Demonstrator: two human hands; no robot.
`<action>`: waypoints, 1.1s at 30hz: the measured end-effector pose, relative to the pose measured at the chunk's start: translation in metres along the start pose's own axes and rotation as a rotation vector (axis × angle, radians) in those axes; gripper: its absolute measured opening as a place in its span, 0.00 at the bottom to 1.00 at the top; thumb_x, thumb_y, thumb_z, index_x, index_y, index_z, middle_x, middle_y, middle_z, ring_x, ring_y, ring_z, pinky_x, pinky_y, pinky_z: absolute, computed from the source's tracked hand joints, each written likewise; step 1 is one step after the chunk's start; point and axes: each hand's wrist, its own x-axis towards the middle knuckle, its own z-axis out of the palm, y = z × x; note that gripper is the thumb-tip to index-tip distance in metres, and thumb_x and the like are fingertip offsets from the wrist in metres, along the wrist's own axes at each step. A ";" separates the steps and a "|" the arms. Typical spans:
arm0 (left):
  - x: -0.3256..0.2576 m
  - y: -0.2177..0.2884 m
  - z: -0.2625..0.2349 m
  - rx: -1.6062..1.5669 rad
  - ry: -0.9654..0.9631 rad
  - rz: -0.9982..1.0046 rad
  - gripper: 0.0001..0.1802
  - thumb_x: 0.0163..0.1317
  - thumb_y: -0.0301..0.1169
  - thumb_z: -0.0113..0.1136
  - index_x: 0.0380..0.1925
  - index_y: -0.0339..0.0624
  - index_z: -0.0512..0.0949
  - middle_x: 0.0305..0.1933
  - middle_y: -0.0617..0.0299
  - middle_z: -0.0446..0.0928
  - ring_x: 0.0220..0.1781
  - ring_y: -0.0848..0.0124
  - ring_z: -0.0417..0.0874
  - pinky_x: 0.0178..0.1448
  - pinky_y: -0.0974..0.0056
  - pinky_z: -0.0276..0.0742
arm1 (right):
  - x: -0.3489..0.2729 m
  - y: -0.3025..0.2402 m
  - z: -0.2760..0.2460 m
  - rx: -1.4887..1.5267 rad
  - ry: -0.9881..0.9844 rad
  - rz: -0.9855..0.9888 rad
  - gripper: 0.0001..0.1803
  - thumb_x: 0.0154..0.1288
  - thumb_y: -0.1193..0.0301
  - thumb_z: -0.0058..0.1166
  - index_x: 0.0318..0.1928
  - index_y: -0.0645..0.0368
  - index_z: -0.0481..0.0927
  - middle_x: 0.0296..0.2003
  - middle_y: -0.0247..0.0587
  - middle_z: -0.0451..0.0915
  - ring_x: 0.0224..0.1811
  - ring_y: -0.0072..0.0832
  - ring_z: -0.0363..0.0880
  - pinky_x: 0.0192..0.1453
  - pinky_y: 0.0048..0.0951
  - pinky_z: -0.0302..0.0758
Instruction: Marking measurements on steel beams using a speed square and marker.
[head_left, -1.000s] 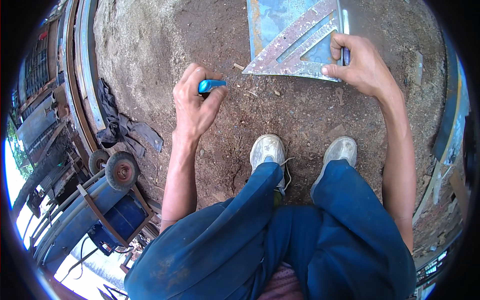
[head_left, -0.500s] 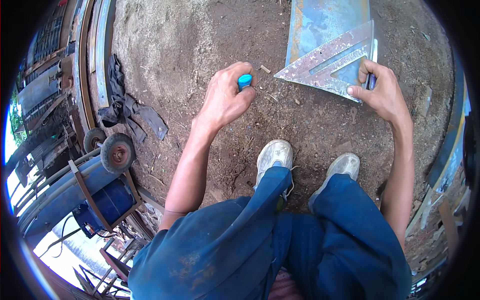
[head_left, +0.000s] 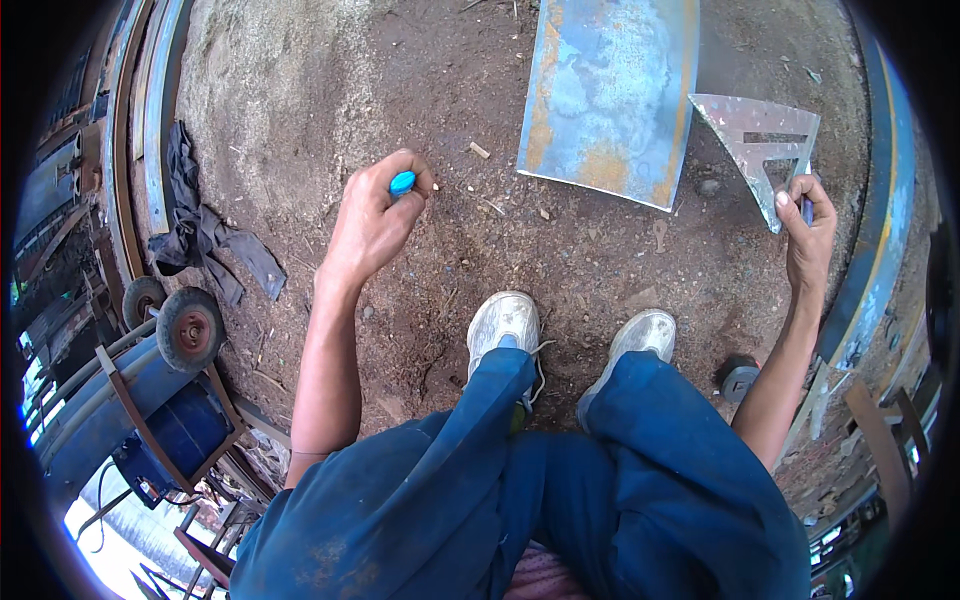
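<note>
My left hand (head_left: 372, 215) is closed round a small object with a bright turquoise rounded end (head_left: 403, 183); the rest of it is hidden in the fist. My right hand (head_left: 808, 238) pinches the lower corner of a worn metal set square (head_left: 725, 118), a triangle with cut-out slots. A short purple stick-like thing (head_left: 807, 211) also shows between those fingers; its kind is unclear. Left of the set square, a bluish, rust-stained metal sheet (head_left: 612, 110) lies on the ground. The set square is held up beside the sheet's right edge.
A dark cloth (head_left: 200, 235) lies on the dirt at left, near long metal bars (head_left: 160, 110). Below it stands a wheeled frame (head_left: 192, 330) with a blue motor-like body. A blue steel beam (head_left: 880, 220) runs along the right. A dark round object (head_left: 738, 378) sits near my right forearm.
My right hand has swung the set square rightward, off the metal sheet, and turned it. My left hand keeps its grip. The whole view has shifted, and the dark round object now shows.
</note>
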 end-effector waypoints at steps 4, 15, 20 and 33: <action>-0.003 -0.015 -0.001 0.003 0.002 -0.004 0.06 0.54 0.20 0.56 0.34 0.35 0.77 0.30 0.58 0.79 0.33 0.69 0.79 0.41 0.60 0.75 | -0.039 0.019 -0.038 -0.068 0.187 0.028 0.13 0.64 0.69 0.73 0.35 0.53 0.77 0.33 0.21 0.72 0.36 0.13 0.67 0.40 0.19 0.61; 0.018 0.025 0.003 -0.351 0.018 0.064 0.06 0.68 0.21 0.63 0.44 0.34 0.82 0.36 0.67 0.78 0.38 0.77 0.78 0.46 0.70 0.74 | -0.042 0.016 0.009 0.015 0.193 0.003 0.09 0.70 0.71 0.64 0.41 0.55 0.74 0.32 0.21 0.68 0.34 0.13 0.64 0.38 0.19 0.63; 0.043 0.095 0.033 -0.462 -0.162 0.192 0.13 0.71 0.27 0.62 0.53 0.35 0.82 0.35 0.67 0.78 0.36 0.78 0.76 0.42 0.72 0.71 | -0.022 -0.005 0.046 0.086 0.087 -0.050 0.09 0.71 0.73 0.60 0.43 0.58 0.71 0.34 0.27 0.68 0.34 0.15 0.69 0.39 0.22 0.70; 0.080 0.229 0.106 -0.561 -0.446 0.189 0.10 0.52 0.21 0.64 0.37 0.35 0.85 0.27 0.66 0.80 0.28 0.80 0.76 0.33 0.72 0.70 | -0.082 -0.072 0.046 -0.241 0.081 0.026 0.08 0.71 0.74 0.55 0.45 0.62 0.72 0.31 0.54 0.81 0.36 0.48 0.85 0.43 0.49 0.77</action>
